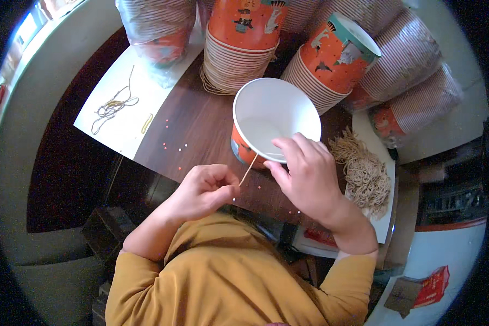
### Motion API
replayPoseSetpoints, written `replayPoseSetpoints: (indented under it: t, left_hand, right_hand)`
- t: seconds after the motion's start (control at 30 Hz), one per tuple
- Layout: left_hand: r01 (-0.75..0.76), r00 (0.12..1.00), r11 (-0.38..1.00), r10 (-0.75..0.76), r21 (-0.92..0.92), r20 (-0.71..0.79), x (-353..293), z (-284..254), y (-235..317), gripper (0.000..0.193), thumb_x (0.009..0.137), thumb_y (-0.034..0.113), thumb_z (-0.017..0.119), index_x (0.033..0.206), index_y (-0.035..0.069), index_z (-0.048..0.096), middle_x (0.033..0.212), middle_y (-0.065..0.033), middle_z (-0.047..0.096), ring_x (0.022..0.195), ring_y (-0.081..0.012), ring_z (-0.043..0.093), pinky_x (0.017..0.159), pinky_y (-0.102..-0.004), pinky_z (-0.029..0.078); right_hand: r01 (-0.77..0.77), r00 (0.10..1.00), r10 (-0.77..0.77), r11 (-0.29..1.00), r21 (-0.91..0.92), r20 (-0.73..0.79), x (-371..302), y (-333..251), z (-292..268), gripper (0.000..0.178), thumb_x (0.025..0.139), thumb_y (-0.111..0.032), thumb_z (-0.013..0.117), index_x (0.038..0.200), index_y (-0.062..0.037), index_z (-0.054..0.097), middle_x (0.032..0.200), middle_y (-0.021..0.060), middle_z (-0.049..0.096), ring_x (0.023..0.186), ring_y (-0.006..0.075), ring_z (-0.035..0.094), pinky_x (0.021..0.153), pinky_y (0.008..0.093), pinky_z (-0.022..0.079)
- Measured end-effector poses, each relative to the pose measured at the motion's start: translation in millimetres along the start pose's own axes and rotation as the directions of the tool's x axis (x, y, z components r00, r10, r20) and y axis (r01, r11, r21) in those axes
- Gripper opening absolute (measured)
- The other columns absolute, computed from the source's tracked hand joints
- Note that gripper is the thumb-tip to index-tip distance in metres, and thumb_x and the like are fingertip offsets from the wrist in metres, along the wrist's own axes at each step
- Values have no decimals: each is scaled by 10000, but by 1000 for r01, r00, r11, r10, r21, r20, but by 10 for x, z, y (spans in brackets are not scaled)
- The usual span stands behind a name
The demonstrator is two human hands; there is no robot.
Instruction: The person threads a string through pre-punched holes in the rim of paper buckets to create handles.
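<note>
While cord (249, 170) slants straight, bucket (261, 111) held, mouth upward

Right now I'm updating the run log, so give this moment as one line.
left hand: pinching cord; right hand: at near rim of orange bucket; cord: straight between left hand and bucket; cord bundle: right of bucket

The left hand (212, 190) pinches a beige cord (249, 169) leading to an orange paper bucket (271, 117), whose near side the right hand (307, 171) grasps from within and without. Nested buckets (242, 51) stand behind it.
</note>
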State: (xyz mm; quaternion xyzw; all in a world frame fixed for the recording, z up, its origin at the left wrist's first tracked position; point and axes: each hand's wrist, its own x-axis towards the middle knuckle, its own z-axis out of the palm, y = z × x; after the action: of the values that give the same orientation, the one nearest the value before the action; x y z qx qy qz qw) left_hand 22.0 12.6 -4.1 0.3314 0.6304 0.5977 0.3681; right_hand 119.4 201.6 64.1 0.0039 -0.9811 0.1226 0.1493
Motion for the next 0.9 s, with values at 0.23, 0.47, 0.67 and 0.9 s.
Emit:
replayPoseSetpoints:
  t: [0.23, 0.47, 0.67, 0.9]
  left_hand:
    - [-531, 838, 847, 530, 31, -127, 218, 81, 10, 113, 881, 109, 643, 925, 9, 672, 992, -92, 597, 840, -95, 554, 633, -223, 449]
    - [-263, 964, 872, 249, -412, -90, 307, 146, -28, 175, 900, 83, 624, 1043, -11, 659, 948, -50, 664, 727, -86, 588, 633, -220, 497]
    - [-727, 644, 590, 763, 351, 53, 310, 66, 35, 282, 705, -5, 718, 981, 16, 664, 878, -127, 628, 741, -265, 635, 651, -331, 533]
    - [-833, 466, 296, 831, 468, 304, 333, -32, -31, 350, 678, 7, 713, 1018, -19, 631, 899, -125, 602, 765, -254, 619, 707, -363, 529]
  right_hand:
    - [-11, 957, -26, 992, -126, -290, -193, -156, 219, 299, 770, -225, 712, 974, -64, 565, 784, 70, 545, 676, 258, 568, 612, 386, 440]
    - [-29, 866, 332, 779, 626, -373, -416, -293, 528, 184, 829, -52, 674, 994, -29, 595, 855, 103, 644, 735, 194, 650, 623, 288, 521]
    - [77, 866, 164, 890, 450, -472, -539, -393, 566, 220, 809, 19, 653, 1013, -20, 582, 889, 111, 628, 706, 236, 624, 611, 328, 500]
    - [188, 827, -1, 943, 275, -562, -574, -410, 613, 248, 781, 49, 645, 1015, 8, 574, 880, 123, 610, 686, 245, 599, 591, 338, 474]
